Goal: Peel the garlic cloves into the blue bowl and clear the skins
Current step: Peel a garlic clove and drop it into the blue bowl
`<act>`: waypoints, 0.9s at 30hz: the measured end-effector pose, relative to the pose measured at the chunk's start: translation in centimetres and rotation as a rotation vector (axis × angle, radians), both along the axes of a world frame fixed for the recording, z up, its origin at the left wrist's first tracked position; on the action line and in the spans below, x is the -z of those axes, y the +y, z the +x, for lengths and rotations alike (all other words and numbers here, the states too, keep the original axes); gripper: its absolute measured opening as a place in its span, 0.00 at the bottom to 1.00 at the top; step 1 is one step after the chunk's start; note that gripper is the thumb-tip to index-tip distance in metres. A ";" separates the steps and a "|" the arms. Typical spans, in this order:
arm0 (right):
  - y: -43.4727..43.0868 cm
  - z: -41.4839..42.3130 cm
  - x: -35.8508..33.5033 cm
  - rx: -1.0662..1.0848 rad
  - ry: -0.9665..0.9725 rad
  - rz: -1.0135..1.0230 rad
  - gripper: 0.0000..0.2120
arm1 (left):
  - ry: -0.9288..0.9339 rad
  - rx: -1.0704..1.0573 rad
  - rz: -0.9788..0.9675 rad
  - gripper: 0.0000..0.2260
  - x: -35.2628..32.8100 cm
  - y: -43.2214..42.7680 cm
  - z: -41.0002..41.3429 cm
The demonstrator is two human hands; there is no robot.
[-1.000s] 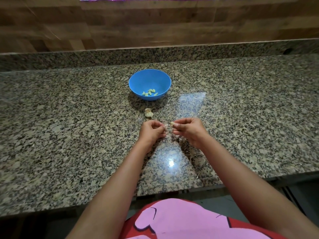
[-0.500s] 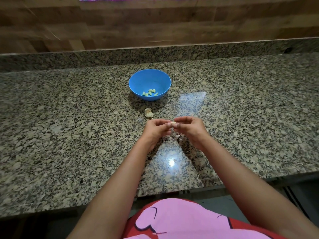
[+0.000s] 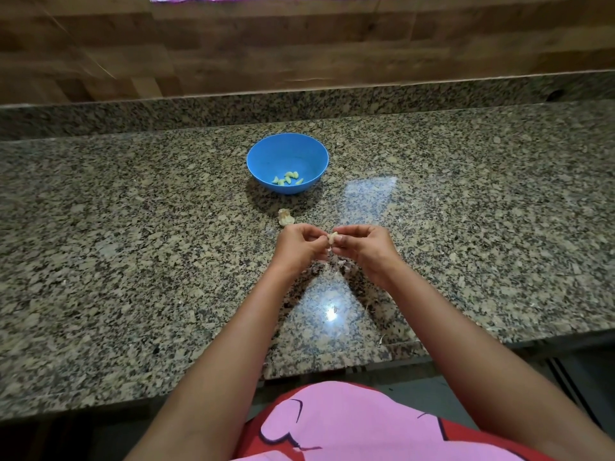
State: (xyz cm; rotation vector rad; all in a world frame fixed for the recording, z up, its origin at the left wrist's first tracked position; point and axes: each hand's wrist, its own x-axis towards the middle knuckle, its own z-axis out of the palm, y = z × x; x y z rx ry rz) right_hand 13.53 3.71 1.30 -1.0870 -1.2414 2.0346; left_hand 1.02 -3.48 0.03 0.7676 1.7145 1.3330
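Observation:
A blue bowl stands on the granite counter with several peeled garlic cloves in its bottom. Just in front of it lies a remnant of the garlic bulb. Below that, my left hand and my right hand meet fingertip to fingertip, both pinching one small garlic clove. A shred of skin hangs under the clove. Loose skins lie on the counter beneath my hands.
A raised granite ledge and a wood-patterned wall run along the back. The counter's front edge is close to my body. A few skin scraps lie near that edge.
My hands came together from a small gap and now both pinch the clove. They have shifted slightly away from me.

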 end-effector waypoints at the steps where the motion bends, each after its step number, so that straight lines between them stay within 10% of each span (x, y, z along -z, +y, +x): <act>1: 0.0 0.0 0.0 -0.001 0.003 -0.016 0.05 | -0.001 -0.012 -0.004 0.03 0.1 0.0 0.0; 10: -0.1 0.3 -0.1 0.018 0.017 -0.107 0.03 | 0.355 -0.008 -0.118 0.05 0.7 -0.4 -0.1; 21: 0.3 -0.6 0.0 -0.098 -0.166 0.104 0.07 | 0.093 -0.084 0.007 0.02 -0.1 -0.9 -0.4; 27: 0.4 -0.1 0.2 -0.063 -0.320 0.391 0.09 | 0.466 -0.316 -0.136 0.08 1.6 -2.6 -1.6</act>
